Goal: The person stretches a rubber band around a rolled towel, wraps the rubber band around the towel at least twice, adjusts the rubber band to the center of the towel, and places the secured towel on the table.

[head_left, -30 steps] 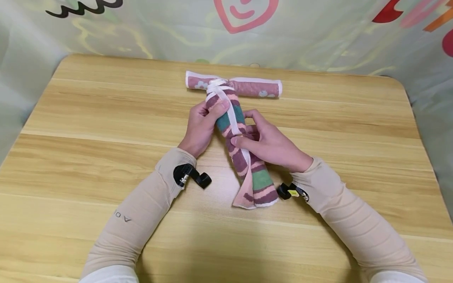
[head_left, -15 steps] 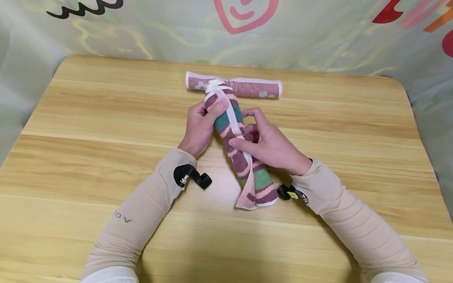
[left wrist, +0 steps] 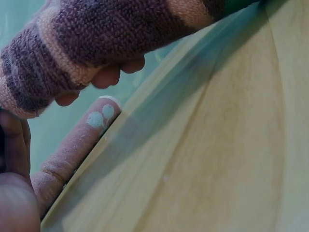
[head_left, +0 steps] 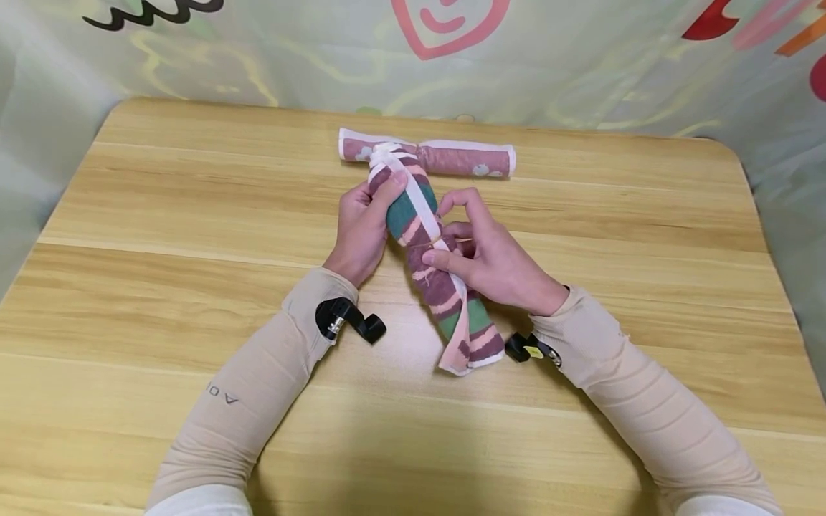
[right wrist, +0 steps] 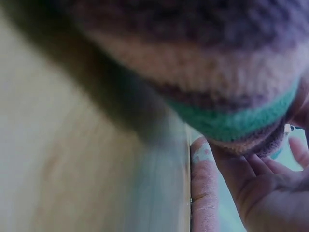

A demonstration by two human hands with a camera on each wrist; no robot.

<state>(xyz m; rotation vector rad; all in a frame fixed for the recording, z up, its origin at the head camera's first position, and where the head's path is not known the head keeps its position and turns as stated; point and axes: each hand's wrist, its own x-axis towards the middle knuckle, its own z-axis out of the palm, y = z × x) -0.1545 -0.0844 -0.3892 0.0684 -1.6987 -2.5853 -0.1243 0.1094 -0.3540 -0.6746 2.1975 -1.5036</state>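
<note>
A rolled towel (head_left: 445,297), striped in purple, peach and green with white edging, slants between both hands in the head view. A thin band (head_left: 435,241) cinches its middle. My left hand (head_left: 361,233) grips the upper half, thumb on top beside the white edge strip. On the other side my right hand (head_left: 506,261) holds the towel just below the band, its thumb across the front and its index finger bent at the side. The lower end flares into a loose flap. Fingertips show beneath the striped towel (left wrist: 106,34) in the left wrist view.
A second rolled towel (head_left: 467,159), pink with pale flowers and cinched at its middle, lies crosswise near the back edge of the wooden table (head_left: 613,215). The striped towel's upper end overlaps it in the head view. A patterned curtain (head_left: 323,64) hangs behind.
The striped towel has turned slightly between the hands, its upper end shifting left and its lower flap right and up. The right index finger has risen a little. The pink towel stays put.
</note>
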